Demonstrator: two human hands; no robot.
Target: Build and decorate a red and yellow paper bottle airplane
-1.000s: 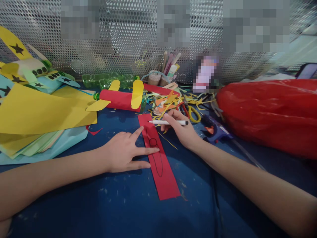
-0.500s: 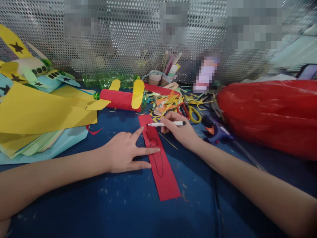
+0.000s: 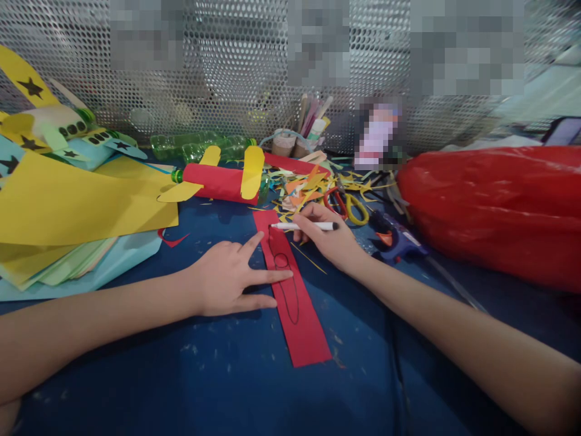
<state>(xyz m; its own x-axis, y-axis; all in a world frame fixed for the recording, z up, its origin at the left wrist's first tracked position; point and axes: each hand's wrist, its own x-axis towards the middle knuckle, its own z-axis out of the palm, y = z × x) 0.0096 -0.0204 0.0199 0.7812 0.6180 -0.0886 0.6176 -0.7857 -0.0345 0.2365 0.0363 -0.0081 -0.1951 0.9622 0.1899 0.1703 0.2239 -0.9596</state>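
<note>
Here, hands [image 3: 224, 280] [image 3: 333, 239] angled toward red strip [image 3: 308, 342]

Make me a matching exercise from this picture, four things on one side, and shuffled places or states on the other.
1. White marker
2. Red paper strip
3. Blue glue gun
4. Red-wrapped bottle

A. Nearest the large red bag
B. Lying on its side, bearing yellow paper pieces
C. Held in the right hand
D. Flat, touched by the left hand

Pairs: 1-C, 2-D, 3-A, 4-B
</note>
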